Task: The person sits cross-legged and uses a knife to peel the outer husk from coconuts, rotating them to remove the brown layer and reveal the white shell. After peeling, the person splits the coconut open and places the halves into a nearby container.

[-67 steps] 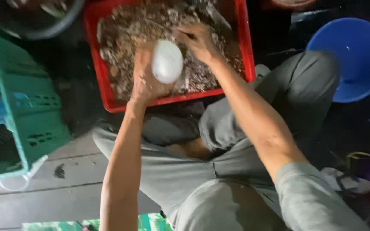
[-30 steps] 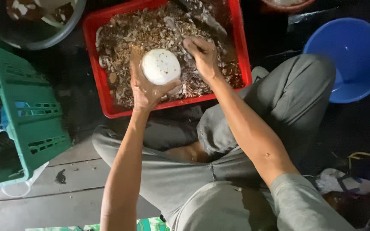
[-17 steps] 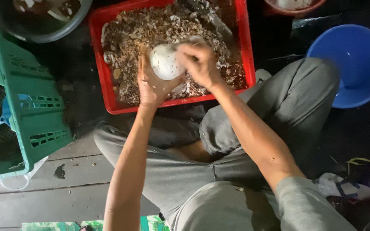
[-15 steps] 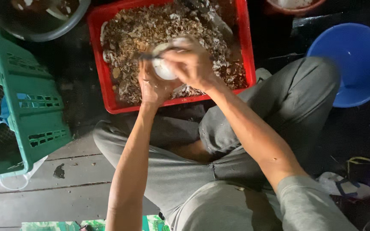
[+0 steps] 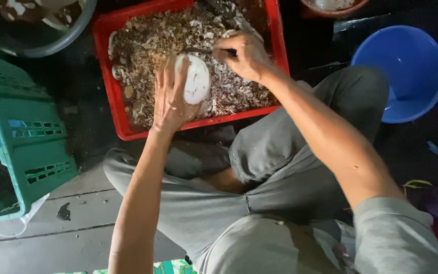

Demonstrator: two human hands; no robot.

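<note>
Left hand (image 5: pixel 171 96) cups a white shell (image 5: pixel 194 78), fingers curled behind it and thumb along its lower edge, so the pale face turns up toward me. It looks hard and stiff, light enough for one hand, probably slick on its smooth inner face and brittle at the rim; I judge the safest hold is what I have now, the rough back seated in the palm with the edges left free. My right hand (image 5: pixel 243 55) is closed on a thin dark tool (image 5: pixel 198 50), whose tip reaches across to the shell's upper edge, just above my left fingertips. I cannot tell whether the tip touches or only comes close.

Both hands hang over a red crate (image 5: pixel 120 114) full of broken brown and pale shell scraps, which lies directly beneath and beyond them. Left of my left hand stands a green basket (image 5: pixel 24 127), with a dark bowl (image 5: pixel 51 40) above it. Right of my right arm sits a blue basin (image 5: pixel 404 71). My grey-trousered knees (image 5: pixel 290 147) fold below the crate, on a plank floor (image 5: pixel 41 238).
</note>
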